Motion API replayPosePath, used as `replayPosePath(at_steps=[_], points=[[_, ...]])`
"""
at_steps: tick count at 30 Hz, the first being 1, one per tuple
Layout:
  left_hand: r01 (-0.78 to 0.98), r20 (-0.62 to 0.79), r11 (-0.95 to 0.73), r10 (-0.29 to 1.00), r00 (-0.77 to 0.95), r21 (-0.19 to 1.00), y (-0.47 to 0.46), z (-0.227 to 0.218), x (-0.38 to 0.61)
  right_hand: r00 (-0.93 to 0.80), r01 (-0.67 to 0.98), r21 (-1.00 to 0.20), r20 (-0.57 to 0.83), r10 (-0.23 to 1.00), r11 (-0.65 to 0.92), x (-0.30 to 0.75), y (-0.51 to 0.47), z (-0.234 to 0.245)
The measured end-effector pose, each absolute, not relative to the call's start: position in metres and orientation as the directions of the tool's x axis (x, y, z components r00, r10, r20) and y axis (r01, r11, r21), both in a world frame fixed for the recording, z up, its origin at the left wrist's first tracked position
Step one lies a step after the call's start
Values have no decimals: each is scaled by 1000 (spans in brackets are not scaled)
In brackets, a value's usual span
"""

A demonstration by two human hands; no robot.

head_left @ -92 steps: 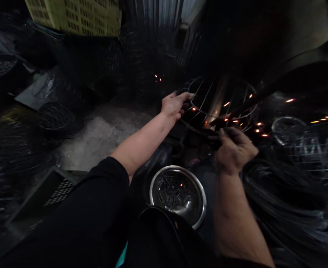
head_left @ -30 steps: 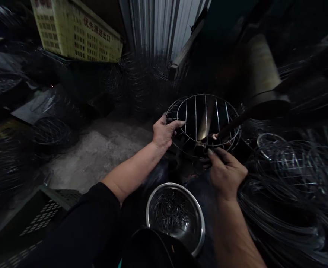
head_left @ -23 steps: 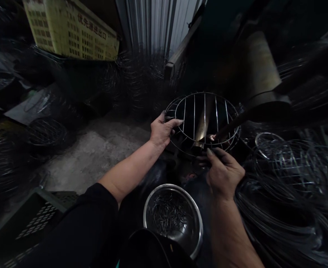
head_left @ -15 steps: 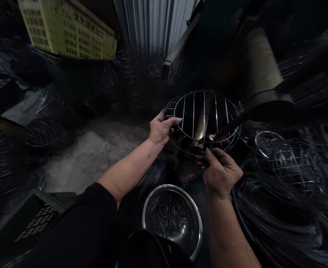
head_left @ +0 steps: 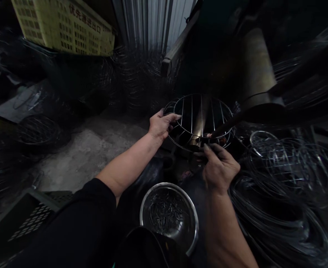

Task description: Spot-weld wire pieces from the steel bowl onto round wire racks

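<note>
My left hand (head_left: 160, 126) grips the left side of a round wire rack (head_left: 192, 115), thumb over the upper ring. The rack has two rings joined by short wires, with parallel bars across. At its near edge, my right hand (head_left: 222, 167) is closed in a pinch against the rim; whatever lies between the fingertips is too dark to make out. A brass-coloured rod (head_left: 199, 124) shows through the rack's bars. From the right, a dark arm (head_left: 227, 125) with a coppery tip reaches the near rim. Below sits a metal bowl (head_left: 196, 219) holding many short bent wire pieces (head_left: 165, 214).
Wire coils and racks (head_left: 281, 208) are heaped on the right. A thick metal cylinder (head_left: 260, 63) hangs at upper right. At the back left stands a yellow crate (head_left: 88, 35); a green crate (head_left: 32, 219) is at lower left. A beam end (head_left: 166, 65) juts out beyond the rack.
The rack's near rim has tilted and shifted slightly left and up, with my right hand following it. Both hands keep their hold, and the whole view has drifted a little.
</note>
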State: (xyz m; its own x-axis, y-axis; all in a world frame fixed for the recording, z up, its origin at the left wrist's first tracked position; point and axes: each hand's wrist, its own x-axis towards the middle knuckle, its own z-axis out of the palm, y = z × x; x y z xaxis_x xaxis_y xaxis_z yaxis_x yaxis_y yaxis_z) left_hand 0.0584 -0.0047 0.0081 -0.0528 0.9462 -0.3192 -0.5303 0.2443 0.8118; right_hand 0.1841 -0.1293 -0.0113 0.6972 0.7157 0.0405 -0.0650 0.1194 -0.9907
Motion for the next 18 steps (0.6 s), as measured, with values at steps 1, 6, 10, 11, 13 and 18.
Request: replayPosePath(at_steps=[1, 6, 10, 11, 13, 18], points=[[-526, -326, 251, 944, -53, 813, -4, 9, 59, 698, -19, -995, 53, 714, 93, 185, -131, -13], [-531, -356, 275, 933, -53, 802, -3, 11, 61, 744, 256, -965, 234, 627, 56, 190, -135, -25], [-527, -387, 297, 920, -67, 796, 0, 10, 62, 722, 351, -931, 339, 603, 104, 193, -132, -35], [-526, -388, 297, 919, -69, 797, 1, 10, 62, 719, 355, -927, 354, 598, 121, 193, -131, -37], [-521, -383, 294, 921, -70, 802, 1, 11, 62, 717, 353, -924, 368, 592, 147, 192, -129, -39], [-461, -393, 329, 918, -48, 824, -3, 10, 62, 738, 267, -956, 286, 611, 125, 188, -126, -41]])
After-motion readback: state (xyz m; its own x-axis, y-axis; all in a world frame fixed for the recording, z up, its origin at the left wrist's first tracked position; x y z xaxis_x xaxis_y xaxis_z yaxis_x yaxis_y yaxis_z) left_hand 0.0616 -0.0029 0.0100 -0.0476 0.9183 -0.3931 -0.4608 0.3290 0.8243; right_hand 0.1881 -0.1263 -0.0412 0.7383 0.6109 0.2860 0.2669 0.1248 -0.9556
